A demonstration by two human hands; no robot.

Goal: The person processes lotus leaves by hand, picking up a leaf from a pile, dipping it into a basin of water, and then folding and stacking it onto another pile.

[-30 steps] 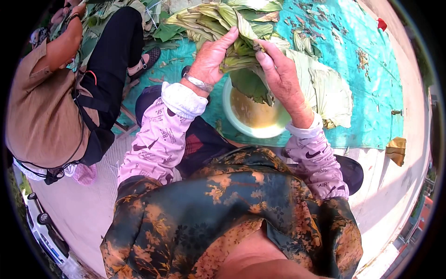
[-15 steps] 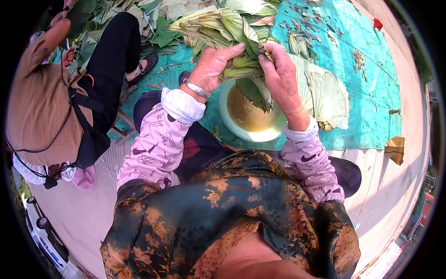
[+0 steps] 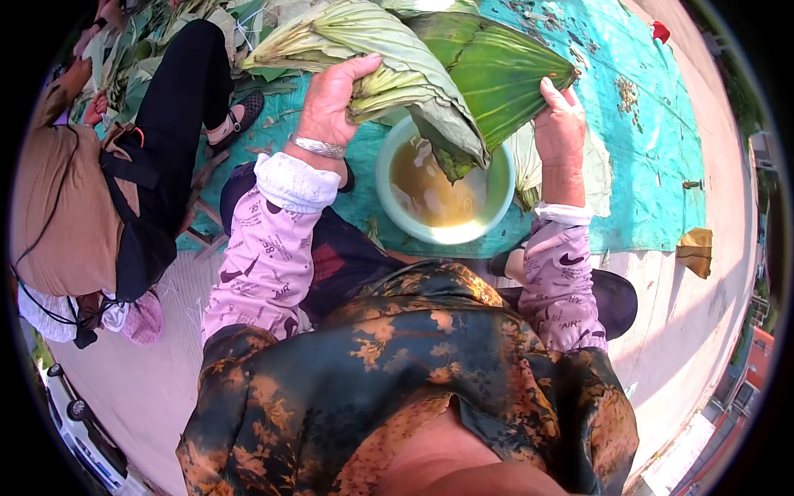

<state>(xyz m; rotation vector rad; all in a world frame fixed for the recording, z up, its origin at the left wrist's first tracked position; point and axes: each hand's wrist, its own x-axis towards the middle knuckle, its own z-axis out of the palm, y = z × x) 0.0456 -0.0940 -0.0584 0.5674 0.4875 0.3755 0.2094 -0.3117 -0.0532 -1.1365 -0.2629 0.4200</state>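
Observation:
Both my hands hold a large, pleated lotus leaf over a pale round basin (image 3: 503, 198) of cloudy brown water. My left hand (image 3: 329, 103) grips the pale, folded bundle (image 3: 413, 62) at its gathered lower edge, thumb on top. Its ribs run from a narrow tip at the left toward a drooping dark edge above the water. My right hand (image 3: 562, 128) pinches the darkened right corner of the green part (image 3: 504, 78), which is stretched out like a fan between my hands. The pale and green parts overlap in the middle.
A teal tarp (image 3: 653, 157) lies under the basin, with dry leaf scraps (image 3: 628, 97) on it. More pale leaves (image 3: 600, 169) rest right of the basin. At the left sits a person in black trousers (image 3: 178, 107), near a leaf pile (image 3: 149, 50). A brown piece (image 3: 695, 252) stands at the tarp's corner.
My hands have moved apart, the right one outward to the right and the left one to the left. The bunched leaf has opened into a wide fan, showing its green side.

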